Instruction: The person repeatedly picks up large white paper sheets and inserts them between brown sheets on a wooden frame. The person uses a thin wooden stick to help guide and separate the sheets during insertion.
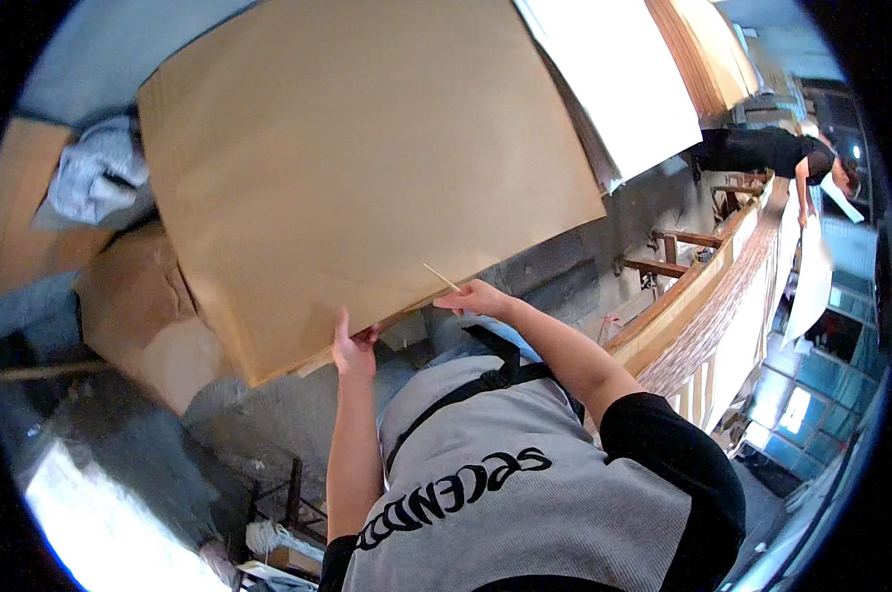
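A large brown cardboard sheet (367, 148) lies in front of me, its near edge slanting up to the right. At that edge, my left hand (355, 347) is closed on the cardboard sheet, the thumb on top and the fingers partly hidden under it. My right hand (477, 298) sits farther right along the same edge, closed on a thin, pale stick (441, 276) that points up and left over the sheet. Whether the right fingers also touch the sheet, I cannot tell.
White sheets (618, 84) and a brown stack (704, 54) stand beyond the cardboard on the right. A long wooden-edged bench (702, 286) runs along the right, where another person (776, 153) holds a white sheet. Crumpled grey cloth (101, 170) and folded cardboard (140, 296) lie at left.
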